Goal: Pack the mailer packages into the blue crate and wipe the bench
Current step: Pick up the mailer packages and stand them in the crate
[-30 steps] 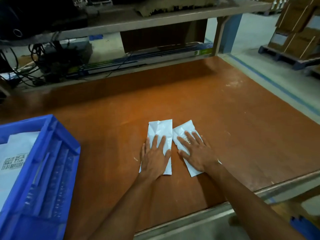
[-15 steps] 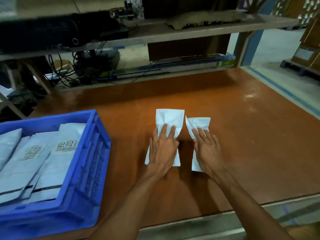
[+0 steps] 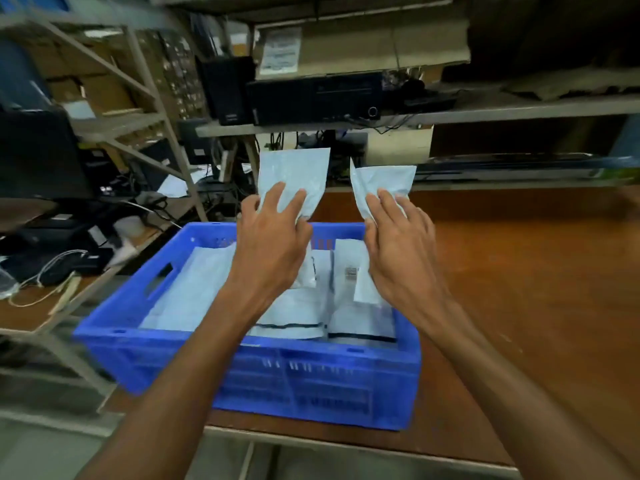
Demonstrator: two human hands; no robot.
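Both hands are raised over the blue crate point(image 3: 166, 348), which sits at the left end of the brown bench point(image 3: 519, 306). My left hand point(image 3: 273, 240) grips a white mailer package point(image 3: 294, 174) by its lower end, the package standing up above the crate's far rim. My right hand point(image 3: 398, 244) holds a second, smaller white mailer point(image 3: 381, 181) the same way. Inside the crate lie several white mailers point(image 3: 194, 292), some with barcode labels point(image 3: 350, 273) and black strips.
A shelf point(image 3: 519, 112) with black computer boxes point(image 3: 315, 95) runs across behind the bench. To the left stands a lower table point(image 3: 24, 306) with cables and dark devices, plus metal racking point(image 3: 145, 88). Bare bench surface stretches to the right of the crate.
Both hands have lifted the two mailers off the bench and carried them left, over the crate. My view has swung left, bringing the crate to the centre.
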